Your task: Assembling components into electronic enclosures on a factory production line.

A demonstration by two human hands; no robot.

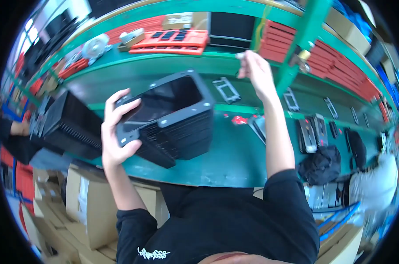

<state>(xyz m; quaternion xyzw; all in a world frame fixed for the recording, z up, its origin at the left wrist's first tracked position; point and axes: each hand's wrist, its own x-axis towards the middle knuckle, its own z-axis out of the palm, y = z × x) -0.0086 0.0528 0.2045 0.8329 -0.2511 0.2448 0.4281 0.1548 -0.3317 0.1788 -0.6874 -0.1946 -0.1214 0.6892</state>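
Note:
My left hand [116,127] grips the left end of a black box-shaped device [188,132]. The device stands tilted on the green bench, with vent slots down its sides. Its glossy dark top panel [173,99] has a grey frame with pale round spots at the corners. My right hand [255,70] is raised at the shelf edge, apart from the device. Its fingers are pinched together, and a small whitish bit shows at the tips, too small to name. Beyond the device, a light grey rectangular frame [227,90] rests on the bench.
Another black device [69,125] stands at the left, beside a person's arm [19,128]. The shelf holds a red tray [171,44] with dark panels. A green post [303,44] rises at the right. Black cloth [322,165] lies on the bench; cardboard boxes [91,207] stand below left.

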